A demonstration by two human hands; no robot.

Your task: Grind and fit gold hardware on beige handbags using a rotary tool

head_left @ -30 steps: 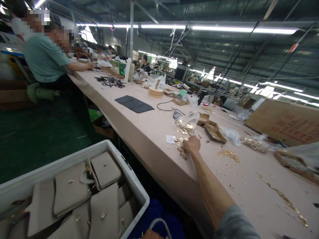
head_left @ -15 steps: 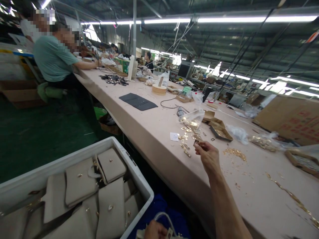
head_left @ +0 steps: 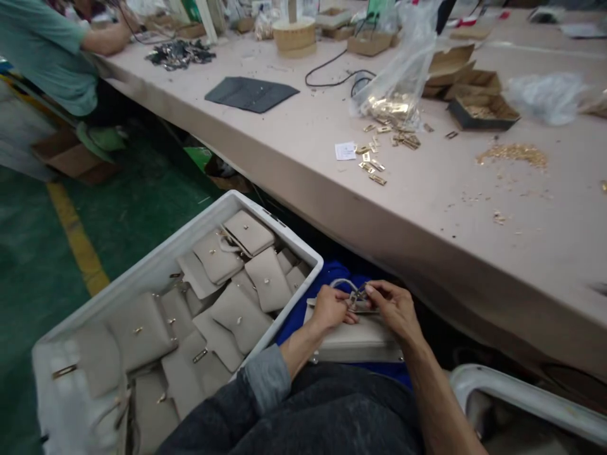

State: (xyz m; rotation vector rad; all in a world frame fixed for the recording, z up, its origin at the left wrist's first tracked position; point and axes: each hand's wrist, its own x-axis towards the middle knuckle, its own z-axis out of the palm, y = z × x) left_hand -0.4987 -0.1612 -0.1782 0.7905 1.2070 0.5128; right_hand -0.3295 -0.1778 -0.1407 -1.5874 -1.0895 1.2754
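Note:
A small beige handbag (head_left: 355, 341) lies on my lap, over blue cloth (head_left: 327, 278). My left hand (head_left: 329, 308) grips its top by the handle. My right hand (head_left: 396, 306) pinches a small gold metal clasp (head_left: 355, 296) against the bag's top, fingers closed. Both hands meet at the handle loop. More gold clasps (head_left: 374, 161) lie loose on the pink table (head_left: 427, 208) above, beside a clear plastic bag of clasps (head_left: 396, 95).
A white crate (head_left: 156, 265) of beige bags stands at my left. A second white crate rim (head_left: 521, 398) shows at lower right. On the table: dark leather pieces (head_left: 249, 93), open cardboard boxes (head_left: 478, 104), a gold heap (head_left: 515, 153). A person in a green shirt (head_left: 45, 50) sits far left.
My right hand came off the table with a clasp and moved down to the bag on my lap. The view tilted down from the hall to my lap.

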